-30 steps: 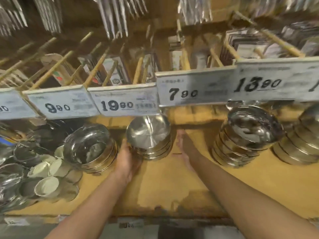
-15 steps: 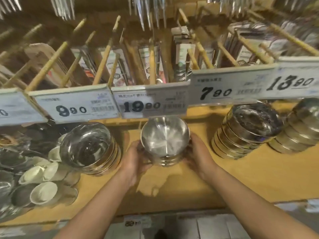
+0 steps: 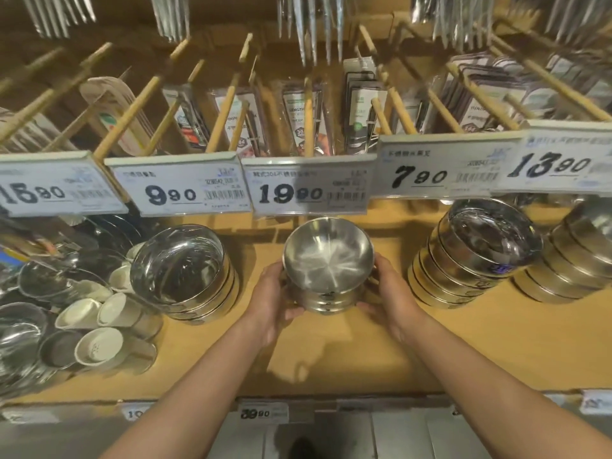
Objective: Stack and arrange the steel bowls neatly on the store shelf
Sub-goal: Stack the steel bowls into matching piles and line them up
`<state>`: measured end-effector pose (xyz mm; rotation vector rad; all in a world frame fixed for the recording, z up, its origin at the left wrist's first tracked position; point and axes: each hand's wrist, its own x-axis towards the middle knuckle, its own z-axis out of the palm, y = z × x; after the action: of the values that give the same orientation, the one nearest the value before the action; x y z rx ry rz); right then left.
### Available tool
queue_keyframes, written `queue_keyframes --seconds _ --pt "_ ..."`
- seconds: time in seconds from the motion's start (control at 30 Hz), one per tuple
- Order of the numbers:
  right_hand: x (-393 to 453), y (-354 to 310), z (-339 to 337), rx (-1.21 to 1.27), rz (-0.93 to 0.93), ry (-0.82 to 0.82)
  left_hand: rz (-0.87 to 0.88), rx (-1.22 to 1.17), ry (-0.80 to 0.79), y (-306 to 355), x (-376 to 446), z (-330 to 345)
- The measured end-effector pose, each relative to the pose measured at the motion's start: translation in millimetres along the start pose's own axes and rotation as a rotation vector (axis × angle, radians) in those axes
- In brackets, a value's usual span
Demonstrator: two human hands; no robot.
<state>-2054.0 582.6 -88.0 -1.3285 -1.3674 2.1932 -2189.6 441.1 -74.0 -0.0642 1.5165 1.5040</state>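
Wooden shelf (image 3: 331, 359), bowl stack (image 3: 328, 270) gripped between left hand (image 3: 273, 303), right hand (image 3: 389, 301)

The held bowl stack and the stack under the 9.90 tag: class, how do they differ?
The held bowl stack is gripped by the left hand and right hand; the stack under the 9.90 tag stands untouched. The held one looks narrower, with sloping sides; the other looks wider and straighter-walled. Both are shiny steel.

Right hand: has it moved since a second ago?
Yes. The right hand has closed in leftward onto the middle bowl stack under the 19.90 tag, from open shelf beside it.
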Motion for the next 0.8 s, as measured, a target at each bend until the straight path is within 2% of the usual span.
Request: queue_keyframes --seconds 0.27,0.4,0.57,0.8 --pt "-14 3 -5 0.001 0.008 0.032 0.018 -0.033 0.042 -6 -7 2" --pt "-36 32 -14 0.025 0.084 0.046 -0.015 -0.015 0.159 -25 -24 -19" --pt "-79 70 15 -0.067 0.149 -0.147 0.018 -0.138 0.365 -47 -60 -64" --pt "-66 54 85 -0.194 0.026 -0.265 0.252 -0.147 0.526 -35 -70 -113"
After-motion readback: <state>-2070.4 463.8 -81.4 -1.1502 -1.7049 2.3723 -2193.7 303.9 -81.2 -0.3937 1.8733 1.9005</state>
